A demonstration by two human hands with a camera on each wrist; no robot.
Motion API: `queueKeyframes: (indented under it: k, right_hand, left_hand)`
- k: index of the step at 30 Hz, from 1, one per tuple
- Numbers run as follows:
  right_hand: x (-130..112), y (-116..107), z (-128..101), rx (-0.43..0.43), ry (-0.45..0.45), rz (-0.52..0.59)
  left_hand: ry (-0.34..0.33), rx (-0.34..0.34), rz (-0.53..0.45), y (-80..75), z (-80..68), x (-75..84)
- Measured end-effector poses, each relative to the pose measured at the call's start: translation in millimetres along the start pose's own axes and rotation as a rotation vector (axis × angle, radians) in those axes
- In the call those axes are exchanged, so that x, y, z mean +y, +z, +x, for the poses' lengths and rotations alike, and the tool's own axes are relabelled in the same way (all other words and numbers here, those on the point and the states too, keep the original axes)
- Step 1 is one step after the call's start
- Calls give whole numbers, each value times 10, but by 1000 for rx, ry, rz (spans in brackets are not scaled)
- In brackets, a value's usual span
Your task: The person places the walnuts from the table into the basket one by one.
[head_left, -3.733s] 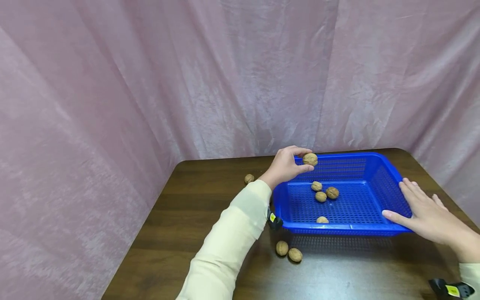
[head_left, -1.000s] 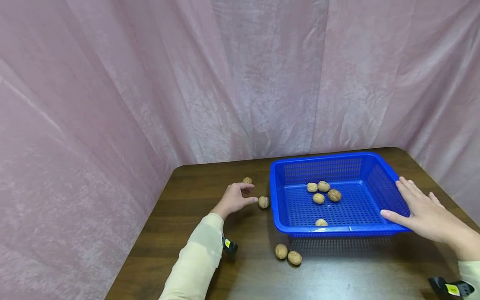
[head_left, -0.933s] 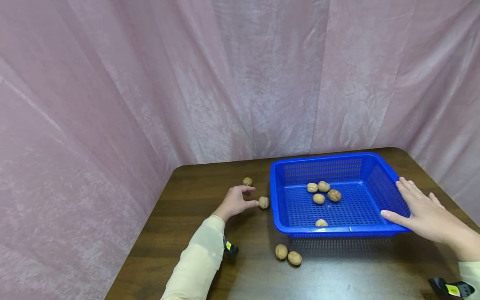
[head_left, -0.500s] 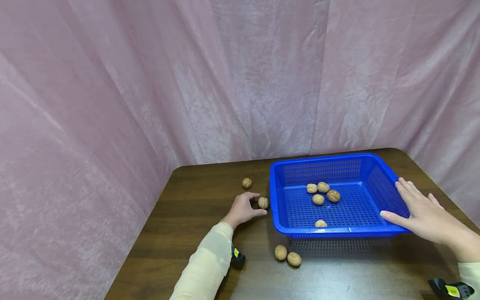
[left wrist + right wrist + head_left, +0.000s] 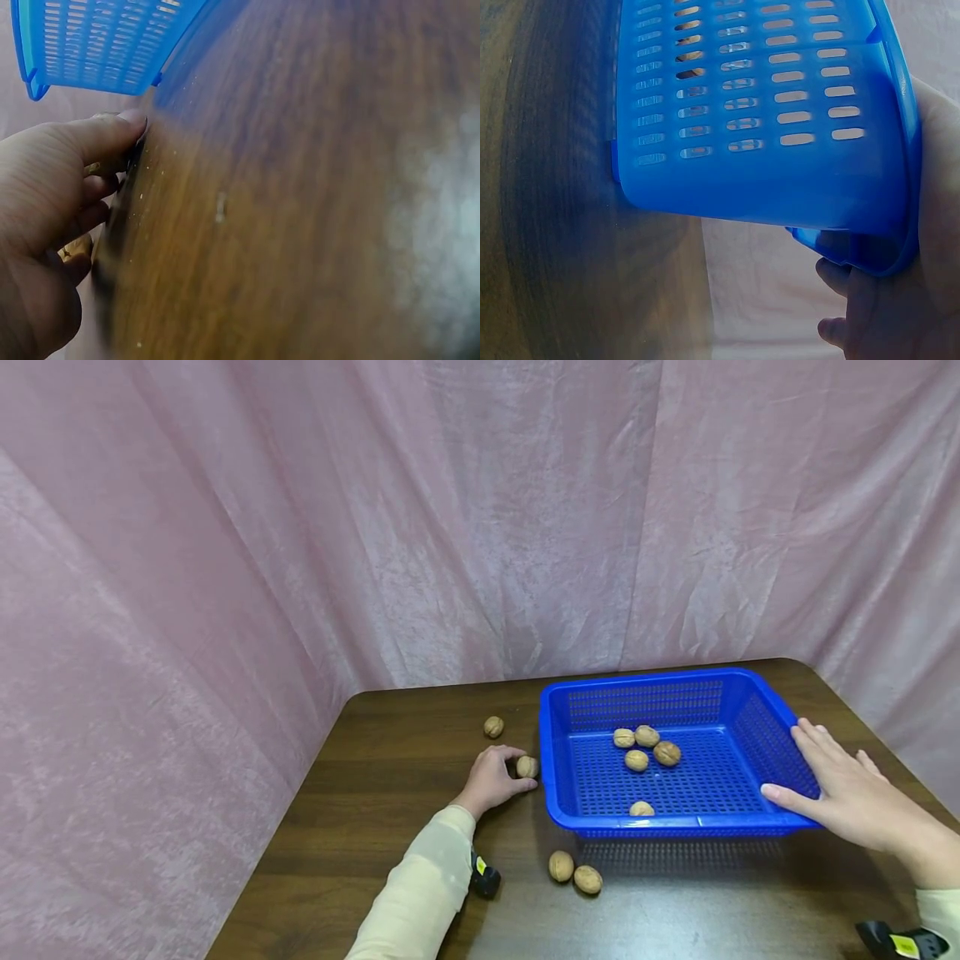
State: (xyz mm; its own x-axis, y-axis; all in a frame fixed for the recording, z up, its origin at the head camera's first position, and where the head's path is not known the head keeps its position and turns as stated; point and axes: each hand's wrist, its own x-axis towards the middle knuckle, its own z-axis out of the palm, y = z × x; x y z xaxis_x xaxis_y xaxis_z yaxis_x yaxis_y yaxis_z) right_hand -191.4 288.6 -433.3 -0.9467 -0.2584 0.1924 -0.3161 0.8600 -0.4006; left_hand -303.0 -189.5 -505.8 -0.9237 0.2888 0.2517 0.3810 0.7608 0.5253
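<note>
Left hand (image 5: 491, 778): fingers curled around walnut (image 5: 527, 767) on table (image 5: 375, 810) | Right hand (image 5: 847, 793): fingers straight, together, resting on blue basket (image 5: 750, 714) right rim.

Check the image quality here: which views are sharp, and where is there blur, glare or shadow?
Head view: evenly lit and sharp; the blue basket casts a perforated shadow on the table in front. Left wrist view: the table is smeared, with a pale glare patch at right. Right wrist view: the basket fills the frame, table soft.
</note>
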Motion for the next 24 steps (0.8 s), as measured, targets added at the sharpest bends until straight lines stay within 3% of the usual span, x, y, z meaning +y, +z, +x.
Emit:
queueKeyframes:
  k: [11,17,24]
  right_hand:
    - [-11,7,-4,13,-4,-7]
    - [-12,-10,-7,-2,5,-3]
    - [-29,-9,-4,-1,2,-5]
  left_hand:
    - [2,36,-33,-119,-57,-9]
    - [34,72,-21,-356,-91,77]
    - [153,119,22,-655,-77,319]
